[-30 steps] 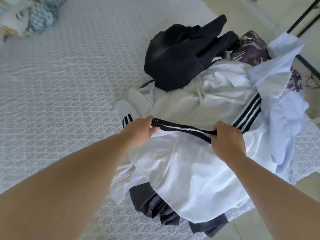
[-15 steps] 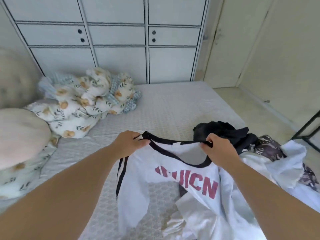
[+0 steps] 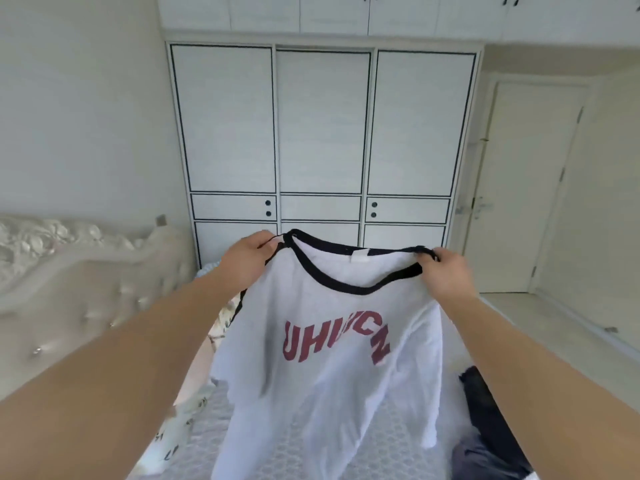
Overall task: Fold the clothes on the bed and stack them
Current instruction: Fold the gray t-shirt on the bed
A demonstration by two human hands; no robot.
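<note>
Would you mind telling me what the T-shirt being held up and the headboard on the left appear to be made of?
The white T-shirt looks like thin, matte knit cotton or a blend: it drapes in soft folds, with a black ribbed neckband and red printed letters. The headboard looks like button-tufted padded upholstery, probably faux leather or fabric; its carved top rim has a pearly sheen.

Two hands, left hand (image 3: pixel 250 262) and right hand (image 3: pixel 446 276), one white T-shirt (image 3: pixel 322 358), one dark garment (image 3: pixel 485 410) right of the T-shirt, one wardrobe (image 3: pixel 322 140) behind it.
</note>
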